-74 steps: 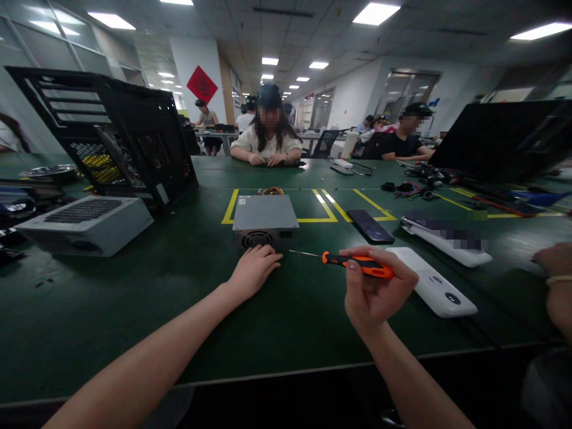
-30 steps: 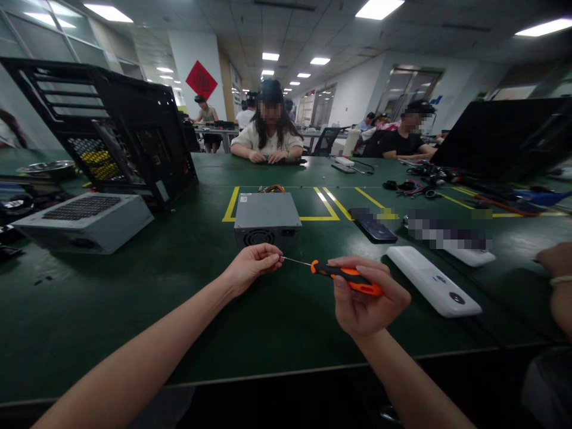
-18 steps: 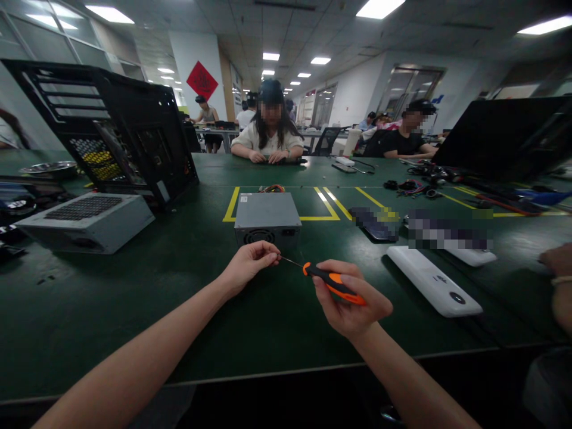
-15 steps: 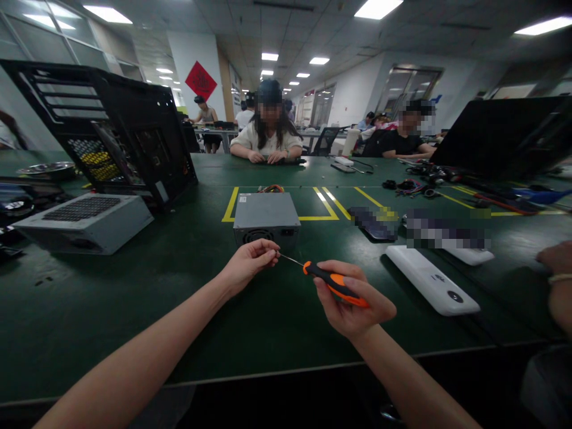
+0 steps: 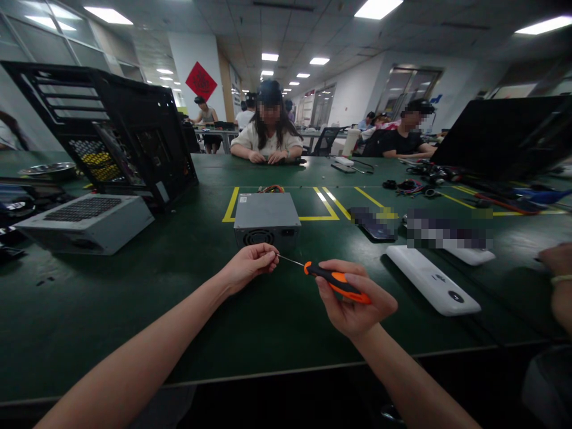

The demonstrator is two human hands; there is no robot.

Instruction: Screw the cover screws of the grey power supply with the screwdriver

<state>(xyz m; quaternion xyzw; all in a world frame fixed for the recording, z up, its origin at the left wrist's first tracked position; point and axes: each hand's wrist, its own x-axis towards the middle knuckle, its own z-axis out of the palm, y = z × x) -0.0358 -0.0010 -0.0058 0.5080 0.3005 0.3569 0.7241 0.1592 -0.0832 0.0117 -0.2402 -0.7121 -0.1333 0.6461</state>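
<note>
My right hand (image 5: 357, 298) is closed round the orange and black handle of a screwdriver (image 5: 337, 280), whose thin shaft points left. My left hand (image 5: 252, 265) is closed in a pinch at the far end of that shaft; whatever lies between its fingertips is hidden or too small to make out. Just beyond the left hand a grey computer power supply (image 5: 267, 210) rests on the green table (image 5: 214, 339), its fan grille and socket facing me. Coloured wires (image 5: 271, 189) show behind it.
A second power supply (image 5: 96, 220) and an open black computer case (image 5: 134, 137) stand at the left. Phones and white power banks (image 5: 431, 280) lie to the right, near another person's hand (image 5: 556, 262). Across the table sits a person (image 5: 268, 134); cables (image 5: 411, 187) lie far right.
Almost nothing differs. Both hands and the screwdriver have shifted only very slightly, the fingertips still at the shaft's end.
</note>
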